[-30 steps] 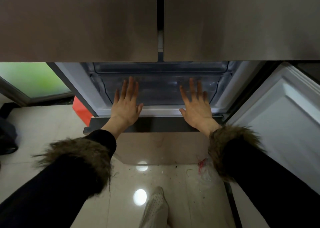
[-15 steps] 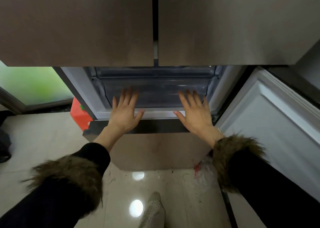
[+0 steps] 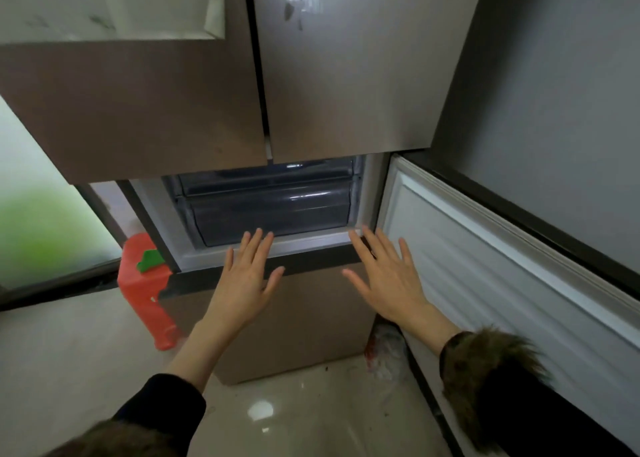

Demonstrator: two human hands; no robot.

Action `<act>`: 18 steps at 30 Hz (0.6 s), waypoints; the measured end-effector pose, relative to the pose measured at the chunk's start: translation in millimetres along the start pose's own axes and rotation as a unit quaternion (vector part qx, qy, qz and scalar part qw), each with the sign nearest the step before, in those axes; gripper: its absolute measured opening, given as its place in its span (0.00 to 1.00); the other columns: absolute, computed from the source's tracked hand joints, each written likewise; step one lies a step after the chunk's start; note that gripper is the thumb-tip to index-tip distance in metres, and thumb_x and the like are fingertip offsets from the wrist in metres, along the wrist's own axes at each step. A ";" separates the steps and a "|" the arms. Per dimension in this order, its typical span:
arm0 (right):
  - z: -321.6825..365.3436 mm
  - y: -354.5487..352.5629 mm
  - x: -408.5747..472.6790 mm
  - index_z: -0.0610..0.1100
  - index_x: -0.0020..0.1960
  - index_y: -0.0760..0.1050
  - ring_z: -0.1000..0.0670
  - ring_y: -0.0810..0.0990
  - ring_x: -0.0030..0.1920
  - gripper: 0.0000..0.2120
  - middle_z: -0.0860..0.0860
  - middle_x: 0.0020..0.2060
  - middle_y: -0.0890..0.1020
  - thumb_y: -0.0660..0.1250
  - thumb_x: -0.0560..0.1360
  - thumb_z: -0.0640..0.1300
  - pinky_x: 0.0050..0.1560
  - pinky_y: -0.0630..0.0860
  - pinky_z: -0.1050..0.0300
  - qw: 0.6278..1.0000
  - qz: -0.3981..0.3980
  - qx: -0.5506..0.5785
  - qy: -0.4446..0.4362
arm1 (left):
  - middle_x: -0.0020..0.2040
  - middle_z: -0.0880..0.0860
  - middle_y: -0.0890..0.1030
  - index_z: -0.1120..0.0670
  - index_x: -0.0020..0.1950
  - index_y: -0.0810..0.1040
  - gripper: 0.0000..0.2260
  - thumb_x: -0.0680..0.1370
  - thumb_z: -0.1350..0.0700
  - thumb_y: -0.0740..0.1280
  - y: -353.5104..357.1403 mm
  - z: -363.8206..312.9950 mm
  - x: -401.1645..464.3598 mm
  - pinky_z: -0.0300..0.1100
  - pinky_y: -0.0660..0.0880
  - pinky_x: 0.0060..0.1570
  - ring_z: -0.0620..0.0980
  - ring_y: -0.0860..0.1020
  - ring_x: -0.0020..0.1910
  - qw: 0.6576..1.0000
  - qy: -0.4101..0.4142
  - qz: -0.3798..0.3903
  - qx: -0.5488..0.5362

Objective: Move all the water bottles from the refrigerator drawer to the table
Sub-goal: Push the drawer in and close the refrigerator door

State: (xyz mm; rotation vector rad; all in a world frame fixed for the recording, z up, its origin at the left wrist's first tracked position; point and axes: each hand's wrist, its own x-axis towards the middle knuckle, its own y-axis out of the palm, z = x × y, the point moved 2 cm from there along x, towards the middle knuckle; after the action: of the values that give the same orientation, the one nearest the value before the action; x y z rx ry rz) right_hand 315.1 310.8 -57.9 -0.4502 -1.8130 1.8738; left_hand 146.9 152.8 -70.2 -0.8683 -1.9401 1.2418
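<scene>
The refrigerator's dark translucent drawer (image 3: pixel 270 214) sits pushed back inside its white frame, under the two shut upper doors. No water bottles show in it or anywhere in view. My left hand (image 3: pixel 247 276) is flat and open, its fingertips at the drawer opening's front lip. My right hand (image 3: pixel 388 280) is also flat and open, fingers spread, in front of the right corner of the opening. Neither hand holds anything. The table is out of view.
A lower refrigerator door (image 3: pixel 502 283) stands swung open on the right, close to my right arm. A brown lower drawer front (image 3: pixel 298 328) is below my hands. An orange stool (image 3: pixel 149 290) stands at left. Crumpled plastic (image 3: pixel 384 352) lies on the glossy floor.
My view has pulled back and turned left. Both hands have drawn back from inside the drawer opening to its front lip, and the drawer now sits deeper in the refrigerator.
</scene>
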 end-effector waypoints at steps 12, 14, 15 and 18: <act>-54.5 -50.1 -175.6 0.47 0.75 0.58 0.41 0.63 0.72 0.31 0.44 0.72 0.65 0.42 0.78 0.62 0.69 0.57 0.36 0.985 -0.074 -0.053 0.150 | 0.77 0.50 0.45 0.50 0.76 0.45 0.27 0.80 0.44 0.50 -3.3 -106.8 -90.6 0.48 0.39 0.74 0.47 0.39 0.75 0.985 0.151 0.080 -0.025; -74.3 -57.8 -198.8 0.47 0.76 0.51 0.42 0.54 0.75 0.29 0.45 0.75 0.57 0.50 0.79 0.58 0.72 0.49 0.39 0.980 -0.066 -0.070 0.172 | 0.78 0.50 0.45 0.50 0.76 0.45 0.27 0.80 0.44 0.50 -2.0 -130.3 -100.3 0.46 0.38 0.73 0.47 0.39 0.75 0.979 0.180 0.086 -0.029; -84.0 -63.3 -210.0 0.46 0.76 0.50 0.42 0.53 0.75 0.30 0.44 0.75 0.55 0.54 0.79 0.57 0.73 0.48 0.39 0.977 -0.074 -0.079 0.183 | 0.78 0.49 0.45 0.49 0.77 0.46 0.27 0.81 0.44 0.50 -1.5 -141.8 -104.5 0.46 0.38 0.73 0.47 0.39 0.75 0.977 0.191 0.088 -0.032; -112.7 -82.1 -238.0 0.44 0.76 0.52 0.41 0.52 0.75 0.32 0.43 0.75 0.56 0.56 0.78 0.56 0.73 0.47 0.38 0.959 -0.094 -0.123 0.239 | 0.78 0.49 0.45 0.50 0.77 0.47 0.27 0.81 0.45 0.51 -1.0 -176.3 -114.3 0.48 0.40 0.74 0.47 0.39 0.75 0.972 0.214 0.086 -0.044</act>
State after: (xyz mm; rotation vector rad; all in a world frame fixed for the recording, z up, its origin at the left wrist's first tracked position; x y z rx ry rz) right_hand 583.4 271.9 -7.1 -0.7207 -1.6847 1.2780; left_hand 353.4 145.2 -32.4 -1.2579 -1.6065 0.9679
